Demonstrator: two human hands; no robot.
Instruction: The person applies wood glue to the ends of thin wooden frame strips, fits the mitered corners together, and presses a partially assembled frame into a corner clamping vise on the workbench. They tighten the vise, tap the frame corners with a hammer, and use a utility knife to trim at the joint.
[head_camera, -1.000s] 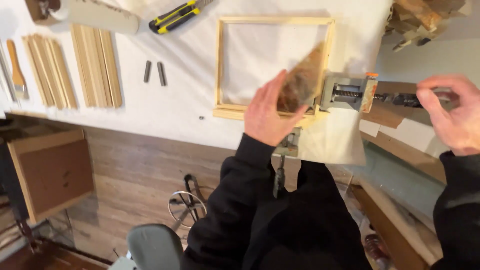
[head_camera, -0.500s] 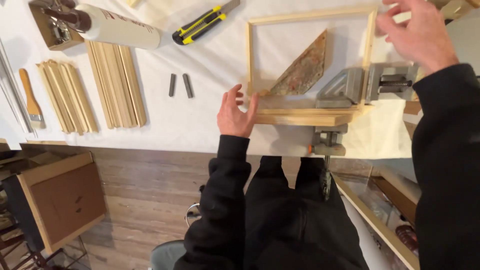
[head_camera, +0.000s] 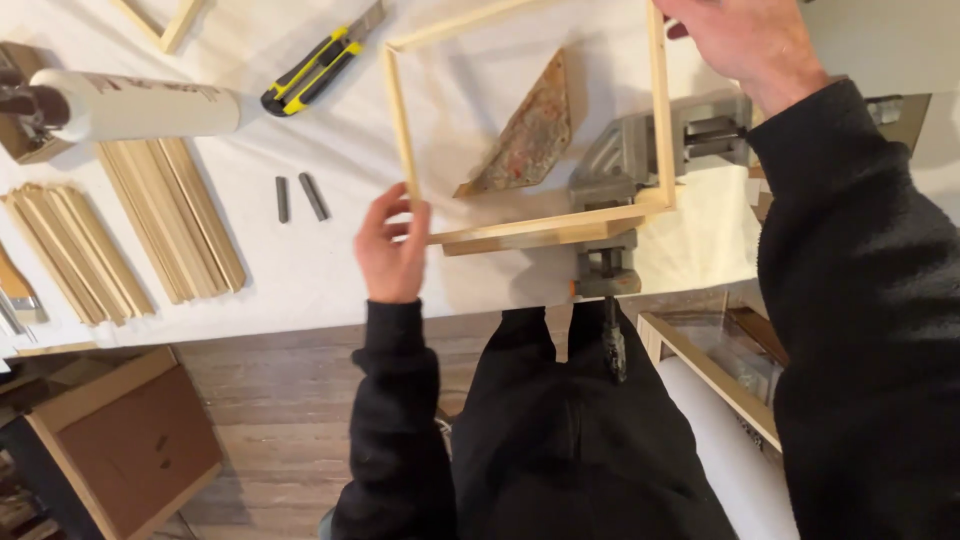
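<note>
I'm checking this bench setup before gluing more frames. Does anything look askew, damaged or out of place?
Little stands out. The wooden frame lies skewed to the table edge, with the left hand at its near-left corner and the right hand on its far side. The triangular block inside it looks stained and worn. Nothing is spilled.

1. A white cylindrical cartridge tube (head_camera: 135, 103) lies on its side on the white table at the upper left of the frame. Its dark nozzle end points toward the left edge, and faint reddish printing runs along its upper side.
2. A brown cardboard box (head_camera: 120, 440) stands on the wooden floor at the lower left of the frame. It is rectangular, with lighter tan edges.
</note>
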